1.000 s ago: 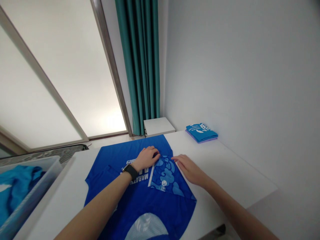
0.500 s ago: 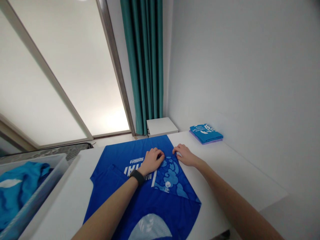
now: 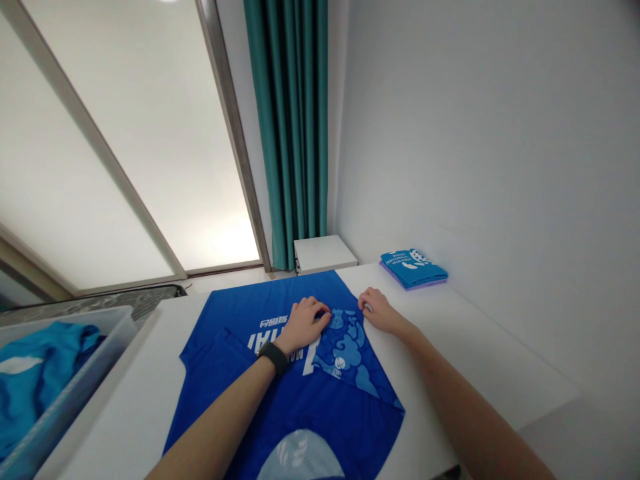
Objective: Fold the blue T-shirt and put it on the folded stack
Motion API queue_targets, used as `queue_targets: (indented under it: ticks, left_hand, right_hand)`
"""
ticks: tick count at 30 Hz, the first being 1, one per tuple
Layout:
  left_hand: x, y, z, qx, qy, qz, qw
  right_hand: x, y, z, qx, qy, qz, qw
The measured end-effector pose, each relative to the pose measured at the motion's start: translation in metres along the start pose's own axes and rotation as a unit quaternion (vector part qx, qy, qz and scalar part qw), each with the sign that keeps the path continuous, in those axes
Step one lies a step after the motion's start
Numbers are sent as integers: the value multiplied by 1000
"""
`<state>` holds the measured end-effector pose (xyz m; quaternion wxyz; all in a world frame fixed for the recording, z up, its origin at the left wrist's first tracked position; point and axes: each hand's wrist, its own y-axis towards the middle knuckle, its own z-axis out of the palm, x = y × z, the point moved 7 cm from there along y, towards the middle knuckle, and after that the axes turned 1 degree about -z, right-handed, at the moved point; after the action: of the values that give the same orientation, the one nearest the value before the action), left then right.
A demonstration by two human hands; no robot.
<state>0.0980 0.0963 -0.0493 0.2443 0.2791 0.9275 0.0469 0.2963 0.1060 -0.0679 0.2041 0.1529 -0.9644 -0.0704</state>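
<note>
Blue printed fabric shirt (image 3: 320,400) on white counter (image 3: 145,373), clamped in fingers (image 3: 366,296) of right hand (image 3: 381,312); under left hand (image 3: 301,325), cannot tell fingers' grip.

Right hand (image 3: 379,311), sleeve (image 3: 351,350) farther outward

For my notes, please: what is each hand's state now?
Left hand: fingers curled, touching the blue shirt; grip unclear.
Right hand: closed, pinching the blue shirt's edge.

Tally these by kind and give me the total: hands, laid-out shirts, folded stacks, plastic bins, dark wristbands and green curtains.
Hands: 2 (left hand, right hand)
Laid-out shirt: 1
Folded stack: 1
Plastic bin: 1
Dark wristband: 1
Green curtain: 1
Total: 7
</note>
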Motion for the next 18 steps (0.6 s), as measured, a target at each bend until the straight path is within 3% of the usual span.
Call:
queue_targets:
  ticks: [18]
  left_hand:
    - [-4, -6, 1, -6, 22, -2, 1000]
  right_hand:
    - [4, -9, 3, 14, 6, -11, 1000]
